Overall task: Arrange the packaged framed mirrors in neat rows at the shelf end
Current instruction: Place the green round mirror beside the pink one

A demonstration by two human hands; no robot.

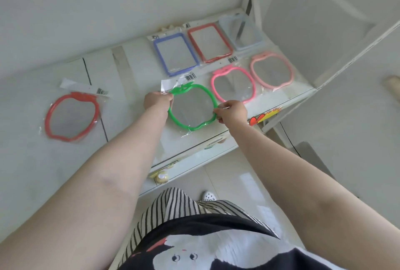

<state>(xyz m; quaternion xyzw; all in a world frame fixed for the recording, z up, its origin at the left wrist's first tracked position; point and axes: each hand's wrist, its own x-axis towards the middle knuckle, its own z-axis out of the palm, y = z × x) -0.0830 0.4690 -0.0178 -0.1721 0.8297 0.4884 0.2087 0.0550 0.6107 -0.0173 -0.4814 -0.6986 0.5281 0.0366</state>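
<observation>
Both hands hold the green apple-shaped mirror in its clear wrapper on the white shelf. The left hand pinches the frame's top-left edge near the leaf, and the right hand has its fingers clamped on the right edge. The mirror lies in the front row, just beside the bright pink mirror, with a pale pink mirror further right. Behind them lie the blue mirror, red rectangular mirror and grey mirror. A red apple-shaped mirror lies well apart to the left.
</observation>
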